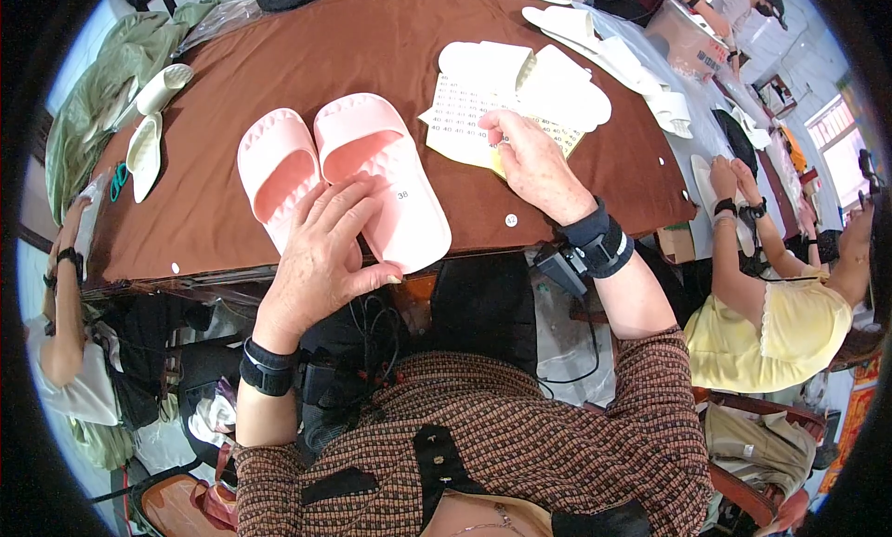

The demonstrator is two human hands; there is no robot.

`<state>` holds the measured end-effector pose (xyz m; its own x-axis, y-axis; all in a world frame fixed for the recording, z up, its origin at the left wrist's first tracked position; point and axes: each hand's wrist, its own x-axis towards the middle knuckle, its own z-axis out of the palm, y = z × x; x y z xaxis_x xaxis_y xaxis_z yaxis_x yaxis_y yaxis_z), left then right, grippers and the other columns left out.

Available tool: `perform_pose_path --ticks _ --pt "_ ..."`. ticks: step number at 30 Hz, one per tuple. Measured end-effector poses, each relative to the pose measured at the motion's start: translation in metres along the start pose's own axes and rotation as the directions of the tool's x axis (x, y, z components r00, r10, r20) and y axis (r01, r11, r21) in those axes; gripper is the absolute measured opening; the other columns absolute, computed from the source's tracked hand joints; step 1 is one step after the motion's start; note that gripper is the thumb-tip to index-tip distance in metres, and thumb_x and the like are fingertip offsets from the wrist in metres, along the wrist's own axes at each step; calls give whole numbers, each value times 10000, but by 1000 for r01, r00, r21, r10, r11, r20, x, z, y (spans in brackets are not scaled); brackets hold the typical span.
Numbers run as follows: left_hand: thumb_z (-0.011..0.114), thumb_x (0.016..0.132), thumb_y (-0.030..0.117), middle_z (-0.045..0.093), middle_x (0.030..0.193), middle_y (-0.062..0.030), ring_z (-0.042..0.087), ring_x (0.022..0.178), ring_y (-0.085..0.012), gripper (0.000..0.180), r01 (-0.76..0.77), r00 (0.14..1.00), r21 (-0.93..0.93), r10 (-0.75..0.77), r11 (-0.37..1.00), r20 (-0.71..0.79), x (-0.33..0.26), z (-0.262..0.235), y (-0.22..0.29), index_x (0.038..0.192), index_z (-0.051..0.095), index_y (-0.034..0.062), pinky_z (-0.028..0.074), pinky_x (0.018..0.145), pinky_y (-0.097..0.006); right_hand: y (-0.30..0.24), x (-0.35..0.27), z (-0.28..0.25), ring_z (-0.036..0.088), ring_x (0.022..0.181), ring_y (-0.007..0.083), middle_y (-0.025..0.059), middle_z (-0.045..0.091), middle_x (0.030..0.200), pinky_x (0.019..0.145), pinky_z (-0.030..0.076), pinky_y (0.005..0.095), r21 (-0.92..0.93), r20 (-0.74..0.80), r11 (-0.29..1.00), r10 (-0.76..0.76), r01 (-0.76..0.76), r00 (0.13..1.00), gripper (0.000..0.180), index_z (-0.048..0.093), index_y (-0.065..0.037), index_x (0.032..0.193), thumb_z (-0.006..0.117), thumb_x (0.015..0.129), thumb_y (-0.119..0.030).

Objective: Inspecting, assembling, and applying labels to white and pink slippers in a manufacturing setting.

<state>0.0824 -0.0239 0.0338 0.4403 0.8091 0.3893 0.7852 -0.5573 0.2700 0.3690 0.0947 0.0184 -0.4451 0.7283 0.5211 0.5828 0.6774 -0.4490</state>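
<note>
A pair of pink slippers lies side by side on the brown cloth, the left slipper (276, 165) partly under my hand and the right slipper (413, 216) with a small printed label on its insole. My left hand (325, 244) rests over them, fingers stretched across the insoles and thumb along the right one's heel edge. To the right is a sheet of small printed labels (455, 110) with a yellowish backing. My right hand (539, 161) has its thumb and forefinger pinched at this sheet's lower part; whether a loose label sits between them is too small to tell.
White slippers (562, 91) lie over the label sheet's far side. More white slippers (613, 63) line the table's right edge, and a cream pair (147, 147) lies at left. A round white sticker (511, 220) is near the front edge. Co-workers (771, 323) sit at both sides.
</note>
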Motion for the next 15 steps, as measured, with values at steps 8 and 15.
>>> perform_pose_path --ticks 8,15 --pt "699 713 653 537 1384 -180 453 1330 -392 865 1 1000 9 -1 1000 2 -1 0 -1 1283 578 14 298 1131 -513 -1 1 -1 620 905 300 125 615 925 774 501 404 66 3 997 50 -50 999 284 562 -72 1119 517 867 49" --pt "697 720 653 541 1371 -175 473 1307 -386 861 -20 1000 15 21 1000 -9 1 0 -2 1283 576 13 316 1112 -507 3 0 -4 579 788 197 87 565 902 706 488 320 270 48 943 187 -193 981 330 560 -58 1132 503 836 75"
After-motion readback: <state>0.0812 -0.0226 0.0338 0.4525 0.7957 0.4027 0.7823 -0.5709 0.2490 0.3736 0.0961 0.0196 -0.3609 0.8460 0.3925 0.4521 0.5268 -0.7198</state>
